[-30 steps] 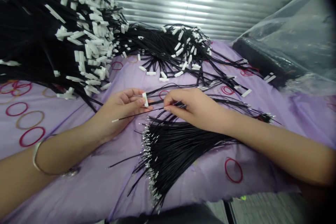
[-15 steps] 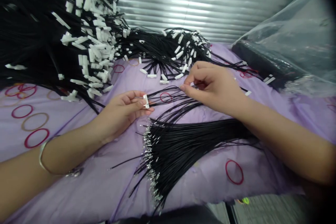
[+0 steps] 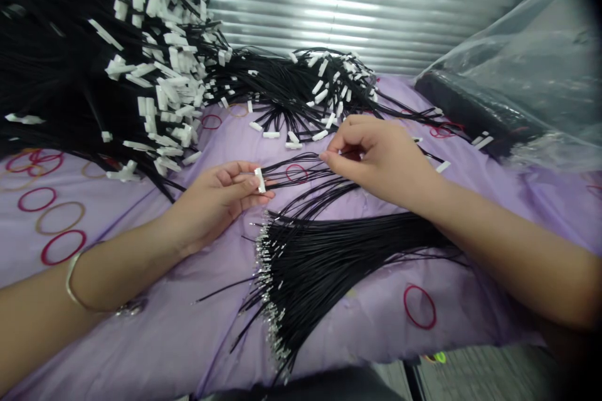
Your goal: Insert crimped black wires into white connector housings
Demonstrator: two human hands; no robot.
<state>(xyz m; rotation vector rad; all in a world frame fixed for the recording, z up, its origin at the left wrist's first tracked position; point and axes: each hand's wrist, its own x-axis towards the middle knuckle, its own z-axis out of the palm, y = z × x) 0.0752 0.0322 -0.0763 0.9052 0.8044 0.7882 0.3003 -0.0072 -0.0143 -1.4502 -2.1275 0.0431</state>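
Note:
My left hand [image 3: 214, 200] pinches a small white connector [image 3: 259, 179] with black wires fanning out of it to the right. My right hand [image 3: 376, 160] is closed in a pinch on those black wires [image 3: 301, 170] a little way right of the connector. Below both hands lies a loose bundle of black wires with metal terminals [image 3: 305, 263] on the purple cloth [image 3: 141, 326].
A big heap of finished black harnesses with white connectors [image 3: 155, 62] fills the back left, a smaller heap [image 3: 320, 88] sits at the back centre. A clear plastic bag [image 3: 517, 88] lies at the right. Red and tan rubber bands [image 3: 418, 306] are scattered on the cloth.
My right hand has moved up and to the right from the terminal bundle, drawing along the wires. My left hand has kept the connector in place.

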